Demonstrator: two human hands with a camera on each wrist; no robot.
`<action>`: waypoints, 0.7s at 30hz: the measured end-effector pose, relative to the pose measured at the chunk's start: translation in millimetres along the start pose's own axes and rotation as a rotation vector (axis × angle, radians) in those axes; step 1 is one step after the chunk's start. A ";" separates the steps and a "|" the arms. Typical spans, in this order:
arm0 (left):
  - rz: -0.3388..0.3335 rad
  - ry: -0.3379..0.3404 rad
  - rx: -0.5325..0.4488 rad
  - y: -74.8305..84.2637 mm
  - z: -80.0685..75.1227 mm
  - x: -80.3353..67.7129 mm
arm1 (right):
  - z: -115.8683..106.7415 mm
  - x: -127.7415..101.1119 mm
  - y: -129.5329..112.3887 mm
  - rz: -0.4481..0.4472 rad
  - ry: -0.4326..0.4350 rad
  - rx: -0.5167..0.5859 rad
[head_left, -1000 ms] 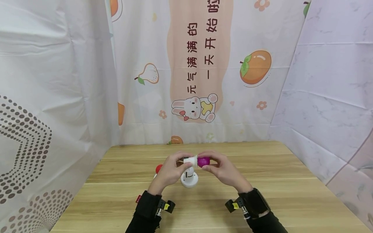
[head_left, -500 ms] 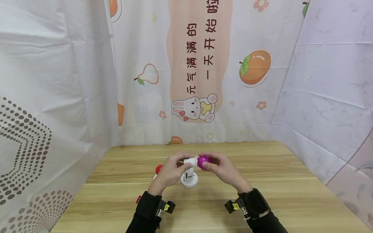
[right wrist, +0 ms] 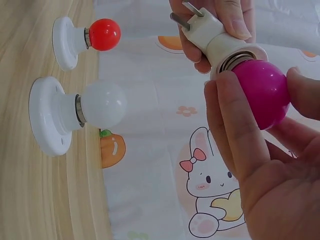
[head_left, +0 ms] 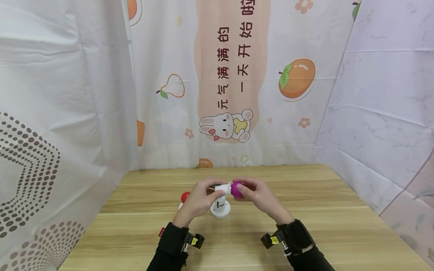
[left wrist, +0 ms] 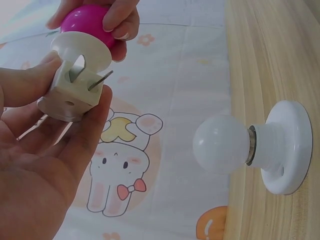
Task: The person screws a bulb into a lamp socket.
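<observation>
My left hand (head_left: 198,199) pinches a white plug-in lamp socket (left wrist: 75,90) between thumb and fingers, with its two metal prongs (right wrist: 181,20) sticking out. The fingers and thumb of my right hand (head_left: 262,197) curl round a magenta light bulb (right wrist: 265,95). The bulb sits at the socket's mouth, and a stretch of its metal screw thread (right wrist: 239,59) shows there in the right wrist view. How deep the thread goes is hidden inside the socket. Both hands are held above the table, socket to the left and bulb to the right.
Below the hands, a white bulb (left wrist: 220,145) stands in a round white lamp base (left wrist: 290,147) on the wooden table (head_left: 305,210). A red bulb (right wrist: 105,35) in a similar base (right wrist: 64,44) stands to its left, partly behind the left hand in the head view.
My right thumb has moved up and over the magenta bulb as the fingers shift round it. Socket and bulb have drifted very slightly right; my left hand keeps its grip.
</observation>
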State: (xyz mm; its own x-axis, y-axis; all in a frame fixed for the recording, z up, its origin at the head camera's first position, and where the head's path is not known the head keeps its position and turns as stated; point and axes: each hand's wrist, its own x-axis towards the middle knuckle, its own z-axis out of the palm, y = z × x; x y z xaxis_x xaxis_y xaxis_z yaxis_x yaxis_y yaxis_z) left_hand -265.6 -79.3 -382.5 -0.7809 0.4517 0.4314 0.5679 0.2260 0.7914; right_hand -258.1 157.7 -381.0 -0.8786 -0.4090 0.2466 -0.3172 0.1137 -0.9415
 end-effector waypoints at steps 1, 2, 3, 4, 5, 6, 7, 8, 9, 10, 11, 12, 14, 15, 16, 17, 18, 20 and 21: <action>0.001 -0.001 0.002 0.1 0.0 0.0 | 0.0 0.0 0.3 0.004 0.001 -0.001; 0.002 -0.001 0.003 0.2 0.1 0.0 | 0.0 0.1 0.5 0.006 0.000 -0.003; 0.003 -0.001 0.006 0.4 0.1 -0.1 | -0.1 0.2 0.8 0.007 -0.001 -0.005; 0.002 0.000 0.007 0.7 0.2 -0.1 | -0.2 0.3 1.1 0.006 -0.005 -0.011; 0.002 0.001 0.009 0.9 0.2 -0.2 | -0.4 0.3 1.0 0.003 -0.007 -0.018; 0.000 0.004 0.012 1.2 0.2 -0.3 | -0.7 0.3 0.9 -0.002 -0.009 -0.032; -0.002 0.005 0.010 1.3 0.2 -0.4 | -0.9 0.1 0.8 -0.014 -0.009 -0.058; -0.003 0.006 0.010 1.5 0.2 -0.5 | -1.2 -0.2 0.7 -0.029 -0.003 -0.090; -0.006 0.007 0.009 1.7 0.1 -0.6 | -1.6 -0.6 0.4 -0.047 0.000 -0.116; -0.009 0.009 0.009 1.8 0.1 -0.7 | -1.8 -1.0 0.0 -0.069 0.004 -0.139; -0.010 0.009 0.008 1.8 0.0 -0.8 | -2.0 -1.4 -0.3 -0.089 0.011 -0.156; -0.013 0.008 0.005 1.8 0.0 -0.8 | -2.1 -1.9 -0.5 -0.110 0.019 -0.168; -0.018 0.009 0.002 1.5 -0.2 -0.8 | -2.4 -2.7 -0.7 -0.153 0.033 -0.181; -0.021 0.009 0.000 1.2 -0.4 -0.8 | -2.5 -2.8 -0.7 -0.177 0.032 -0.173; -0.022 0.010 0.001 0.9 -0.5 -0.8 | -2.6 -2.8 0.0 -0.198 0.034 -0.172; -0.025 0.010 -0.001 0.5 -0.7 -0.9 | -2.5 -2.9 0.3 -0.217 0.035 -0.176; -0.027 0.013 -0.001 0.1 -0.9 -0.9 | -2.4 -2.9 0.6 -0.239 0.037 -0.191; -0.032 0.017 0.002 -0.5 -1.3 -1.0 | -1.8 -2.5 1.4 -0.277 0.033 -0.221; -0.034 0.019 0.004 -0.7 -1.6 -1.1 | -1.2 -2.1 1.9 -0.294 0.030 -0.230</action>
State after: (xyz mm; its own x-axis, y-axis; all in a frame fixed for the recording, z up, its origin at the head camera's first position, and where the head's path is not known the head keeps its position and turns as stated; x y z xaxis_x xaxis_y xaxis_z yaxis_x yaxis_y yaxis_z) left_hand -265.5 -81.3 -382.9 -0.8049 0.4268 0.4123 0.5416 0.2443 0.8044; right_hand -257.3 159.9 -383.0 -0.7468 -0.4285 0.5087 -0.6267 0.1972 -0.7539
